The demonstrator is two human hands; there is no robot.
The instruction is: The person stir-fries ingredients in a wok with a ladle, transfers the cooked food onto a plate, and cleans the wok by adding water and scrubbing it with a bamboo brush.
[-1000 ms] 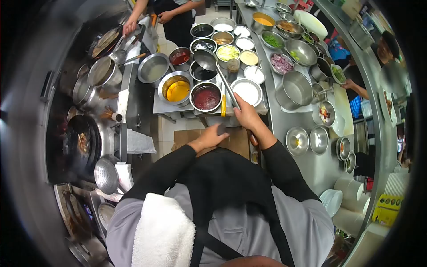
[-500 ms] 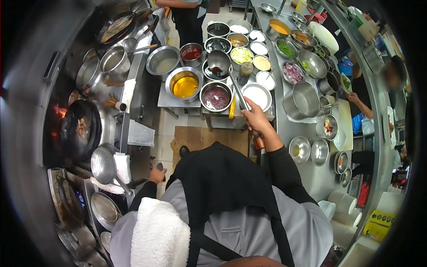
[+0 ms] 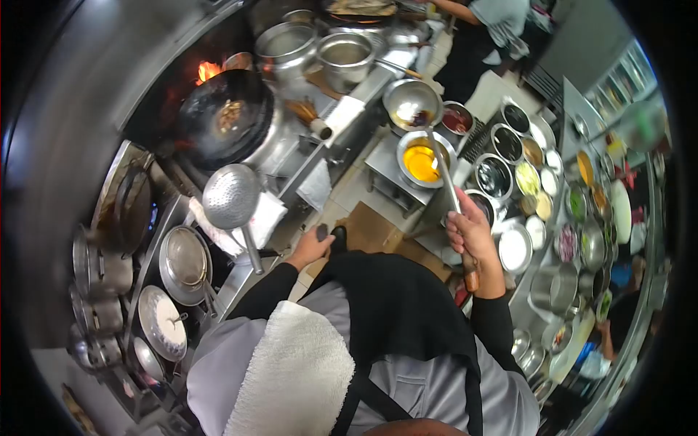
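Observation:
My right hand [image 3: 472,229] is closed around the wooden-ended handle of a long metal ladle [image 3: 445,171]. The ladle slants up and away past an enamel-like bowl of yellow oil [image 3: 420,161]. Its head is over or in a steel bowl [image 3: 412,98]; dark liquid shows there, and where ladle and bowl part is hard to see. Low at the stove's edge, my left hand [image 3: 309,249] is closed on a small dark object [image 3: 321,232] that I cannot identify. To its left, a wok [image 3: 193,138] with pieces of browned food [image 3: 229,115] sits at the burner.
Flames [image 3: 209,71] rise behind the wok. A perforated skimmer [image 3: 231,195] lies near a white cloth [image 3: 265,225]. Pots of sauces, including red sauce [image 3: 456,118] and white contents [image 3: 515,247], crowd the right. Another person [image 3: 480,43] stands at the far end.
My view has turned toward the stove. The ladle has moved left from the dark-sauce pots to the steel bowl beside the oil. My left hand stays closed near the stove.

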